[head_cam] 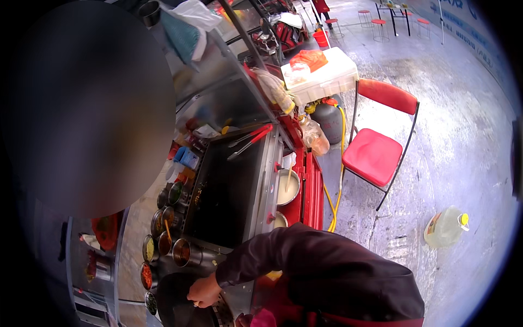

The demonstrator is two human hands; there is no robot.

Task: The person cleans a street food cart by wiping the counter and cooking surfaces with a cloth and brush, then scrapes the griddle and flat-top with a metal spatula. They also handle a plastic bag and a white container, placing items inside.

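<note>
My right hand, in a dark leather sleeve, is closed over a black round griddle at the bottom. A small pale end, perhaps a tool's handle, shows under its fingers; the rest is hidden. At the bottom edge, a pink cuff and a dark shape beside it may belong to my left arm, but its hand is not clear. Next to the griddle stand metal cups, one with red sauce, one with chopped yellow food and one with shredded orange food.
A flat black griddle bears red-handled tongs. A pot of pale batter sits by its front. Behind are a red chair, a gas cylinder with a yellow hose, a white foam box and a jug.
</note>
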